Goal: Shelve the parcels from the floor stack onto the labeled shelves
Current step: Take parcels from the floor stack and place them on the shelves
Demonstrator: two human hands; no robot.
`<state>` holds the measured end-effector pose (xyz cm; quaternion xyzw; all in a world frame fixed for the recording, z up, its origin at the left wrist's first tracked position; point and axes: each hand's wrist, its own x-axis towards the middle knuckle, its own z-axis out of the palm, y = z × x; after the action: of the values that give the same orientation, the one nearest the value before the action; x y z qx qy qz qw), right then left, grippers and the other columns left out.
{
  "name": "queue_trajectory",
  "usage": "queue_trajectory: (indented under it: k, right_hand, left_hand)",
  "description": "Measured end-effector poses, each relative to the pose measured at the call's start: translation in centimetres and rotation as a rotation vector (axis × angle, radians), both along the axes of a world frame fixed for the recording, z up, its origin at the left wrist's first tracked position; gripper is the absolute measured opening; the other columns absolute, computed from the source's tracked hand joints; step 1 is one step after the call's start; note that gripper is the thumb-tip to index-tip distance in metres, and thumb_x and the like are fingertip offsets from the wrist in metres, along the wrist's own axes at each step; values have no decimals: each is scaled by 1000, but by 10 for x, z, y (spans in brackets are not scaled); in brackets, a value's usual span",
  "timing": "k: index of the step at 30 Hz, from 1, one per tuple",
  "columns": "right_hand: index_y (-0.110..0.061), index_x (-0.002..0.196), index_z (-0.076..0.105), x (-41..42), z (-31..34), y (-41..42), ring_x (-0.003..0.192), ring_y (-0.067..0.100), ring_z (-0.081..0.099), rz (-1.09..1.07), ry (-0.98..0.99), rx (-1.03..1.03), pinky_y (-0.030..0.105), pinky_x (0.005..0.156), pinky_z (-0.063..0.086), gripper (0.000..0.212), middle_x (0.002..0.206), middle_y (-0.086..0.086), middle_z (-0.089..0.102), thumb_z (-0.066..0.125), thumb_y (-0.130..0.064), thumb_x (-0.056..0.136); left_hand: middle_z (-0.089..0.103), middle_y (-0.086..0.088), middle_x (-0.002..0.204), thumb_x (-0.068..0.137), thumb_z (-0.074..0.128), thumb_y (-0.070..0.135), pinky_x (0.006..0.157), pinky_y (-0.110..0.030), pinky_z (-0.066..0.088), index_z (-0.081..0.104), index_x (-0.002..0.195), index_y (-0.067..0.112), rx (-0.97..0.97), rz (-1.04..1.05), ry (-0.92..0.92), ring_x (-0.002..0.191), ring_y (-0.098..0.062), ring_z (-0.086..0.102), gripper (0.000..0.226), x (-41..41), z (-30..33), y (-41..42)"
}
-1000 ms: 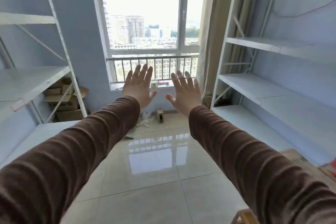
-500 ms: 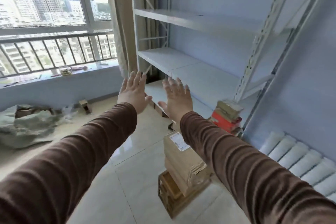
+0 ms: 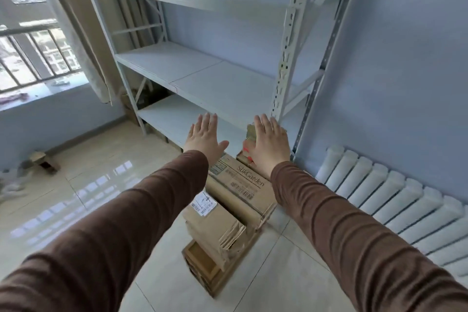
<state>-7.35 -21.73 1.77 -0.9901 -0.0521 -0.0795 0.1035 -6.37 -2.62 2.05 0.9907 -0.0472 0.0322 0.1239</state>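
Note:
A stack of brown cardboard parcels [image 3: 235,205] stands on the tiled floor between my forearms; the top box reads "SilkGarden" and a lower one carries a white label. Behind it a smaller pile with a red parcel [image 3: 249,144] sits near the rack's foot. The white metal shelves [image 3: 202,76] rise beyond, their boards bare. My left hand [image 3: 203,138] and my right hand [image 3: 269,143] are stretched out, palms down, fingers straight, above the far end of the stack and holding nothing. My right hand hides part of the smaller pile.
A white ribbed radiator [image 3: 395,200] runs along the blue wall at right. A beige curtain [image 3: 83,33] hangs beside the window at left. A small cardboard box [image 3: 41,161] and crumpled wrapping lie on the floor at far left. Glossy tiles [image 3: 88,185] spread to the left of the stack.
The view has swung right from the window to the right-hand rack and dipped down, bringing the parcel stack between my arms. Both hands stay outstretched and spread.

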Motion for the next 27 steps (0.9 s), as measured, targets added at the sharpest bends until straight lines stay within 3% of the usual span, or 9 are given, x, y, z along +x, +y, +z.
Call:
queue_trajectory:
  k: [9, 15, 19, 23, 25, 27]
  right_hand:
    - [-14, 163, 10, 64, -51, -85, 158, 26, 7, -145, 159, 234, 41, 128, 7, 72, 171, 10, 7, 33, -52, 106]
    - [-11, 162, 14, 122, -82, -125, 156, 27, 17, -174, 314, 511, 40, 125, 16, 69, 169, 11, 16, 39, -46, 107]
    - [-12, 163, 12, 152, -99, -140, 154, 27, 23, -175, 442, 685, 38, 121, 22, 69, 169, 11, 15, 39, -45, 108]
    - [-13, 162, 18, 168, -109, -142, 150, 27, 32, -121, 507, 768, 39, 119, 28, 66, 166, 10, 27, 38, -46, 108]
    - [-14, 161, 22, 171, -111, -140, 148, 28, 37, -94, 517, 780, 42, 120, 32, 63, 164, 10, 33, 39, -44, 108]
    - [-14, 160, 24, 170, -111, -136, 147, 28, 38, -70, 498, 787, 45, 120, 33, 60, 162, 11, 36, 40, -41, 108]
  left_hand:
    - [0, -10, 171, 103, 47, 50, 127, -45, 12, -3, 163, 13, -306, 6, 211, 157, -28, 1, 86, 70, -55, -81]
    - [12, -14, 168, 99, 55, 52, 122, -45, 24, 2, 163, 12, -628, 223, 334, 153, -31, 20, 92, 115, -87, -129]
    - [13, -11, 169, 95, 62, 52, 114, -34, 31, 4, 163, 13, -843, 378, 326, 152, -29, 25, 98, 137, -101, -149]
    - [31, -9, 163, 91, 66, 55, 116, -41, 36, 17, 161, 17, -965, 449, 303, 145, -29, 39, 94, 153, -111, -158]
    - [53, -5, 145, 91, 67, 54, 98, -34, 50, 32, 154, 16, -975, 447, 307, 123, -24, 56, 81, 156, -116, -159]
    - [60, 2, 123, 91, 69, 49, 75, -21, 48, 41, 144, 16, -993, 443, 272, 109, -19, 60, 68, 154, -117, -156]
